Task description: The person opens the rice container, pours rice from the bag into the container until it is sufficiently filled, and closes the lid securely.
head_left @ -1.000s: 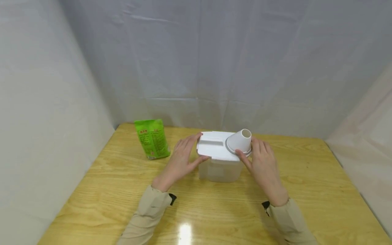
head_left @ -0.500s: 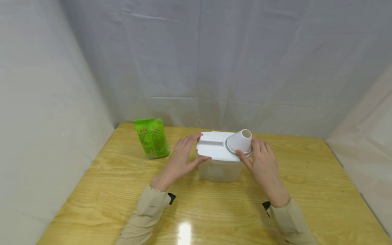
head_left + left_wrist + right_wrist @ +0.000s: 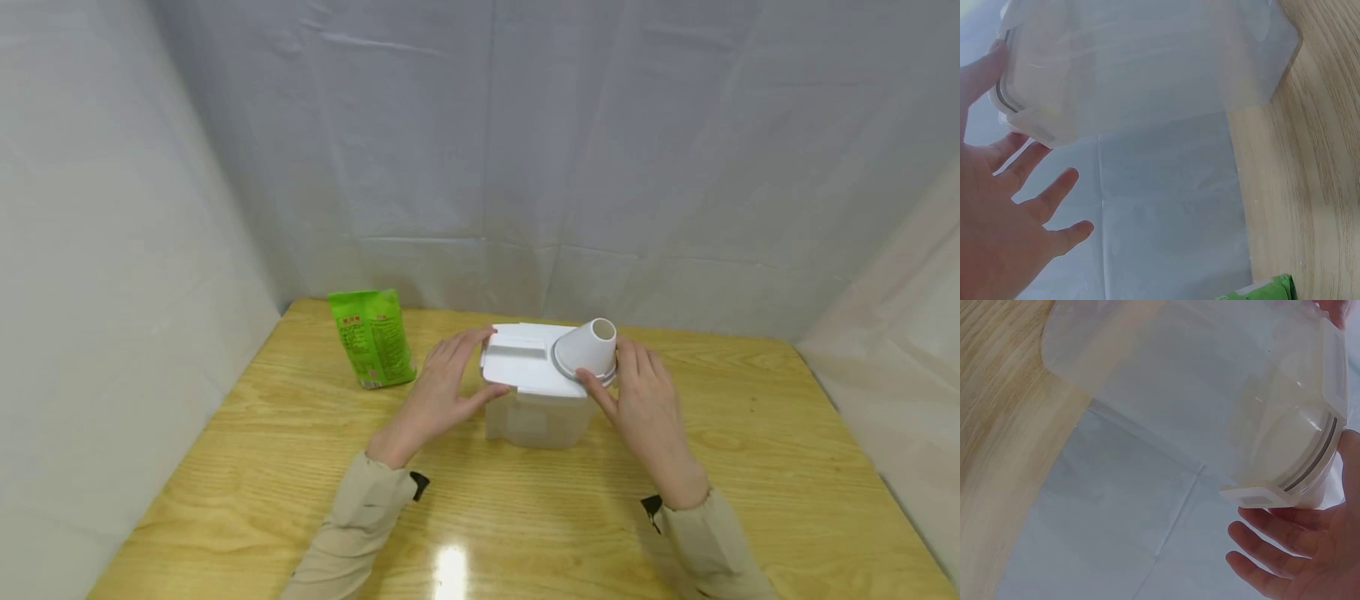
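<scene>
A clear plastic storage container (image 3: 540, 423) stands on the table in the head view, with a white lid (image 3: 517, 368) on top. A white cone-shaped cup (image 3: 587, 352) sits on the lid's right end. My left hand (image 3: 441, 385) grips the lid's left end, thumb on the near edge and fingertips at the far corner. My right hand (image 3: 647, 408) holds the right end, its thumb by the cup's base and its fingers on the far side. Both wrist views show the clear wall of the container (image 3: 1147, 69), with the other fingers spread loosely.
Left of the container stands a green printed bag (image 3: 373, 340). Under everything is a wood-grain table (image 3: 525, 517), with pale sheets (image 3: 480, 167) hanging behind it and at both sides.
Both hands keep the same hold on the lid. The container and lid have shifted very slightly toward me.
</scene>
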`<state>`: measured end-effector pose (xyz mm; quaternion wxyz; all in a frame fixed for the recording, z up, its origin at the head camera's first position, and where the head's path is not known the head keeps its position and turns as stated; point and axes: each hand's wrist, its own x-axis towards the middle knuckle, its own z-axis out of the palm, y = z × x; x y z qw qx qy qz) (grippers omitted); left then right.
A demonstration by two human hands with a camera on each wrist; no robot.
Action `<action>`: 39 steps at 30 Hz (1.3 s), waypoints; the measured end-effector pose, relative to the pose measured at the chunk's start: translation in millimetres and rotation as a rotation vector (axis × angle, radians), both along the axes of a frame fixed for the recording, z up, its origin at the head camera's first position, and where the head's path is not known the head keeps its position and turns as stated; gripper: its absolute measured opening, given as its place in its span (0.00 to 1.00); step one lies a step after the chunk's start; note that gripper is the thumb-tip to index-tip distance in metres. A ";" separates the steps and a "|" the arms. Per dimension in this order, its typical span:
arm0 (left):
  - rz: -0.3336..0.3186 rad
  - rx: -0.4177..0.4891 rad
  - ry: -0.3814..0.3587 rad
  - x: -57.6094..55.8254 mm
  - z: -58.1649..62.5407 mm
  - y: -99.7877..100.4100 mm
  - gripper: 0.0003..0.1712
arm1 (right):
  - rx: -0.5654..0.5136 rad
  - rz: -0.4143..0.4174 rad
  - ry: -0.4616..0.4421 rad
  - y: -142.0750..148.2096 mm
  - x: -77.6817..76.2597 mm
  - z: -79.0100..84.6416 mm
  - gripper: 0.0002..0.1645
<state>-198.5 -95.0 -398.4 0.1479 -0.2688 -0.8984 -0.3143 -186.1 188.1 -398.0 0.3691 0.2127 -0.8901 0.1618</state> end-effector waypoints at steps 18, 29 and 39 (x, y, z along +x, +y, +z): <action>-0.012 0.023 -0.012 0.0 -0.6 0.8 0.47 | -0.017 -0.011 -0.033 -1.0 1.7 -0.2 0.52; -0.035 0.084 -0.086 -1.0 2.3 -1.1 0.47 | -0.028 -0.010 -0.050 -1.4 1.9 -0.5 0.52; -0.052 0.193 -0.134 -1.3 8.2 -7.5 0.36 | -0.031 -0.006 -0.060 -1.2 2.3 -1.0 0.52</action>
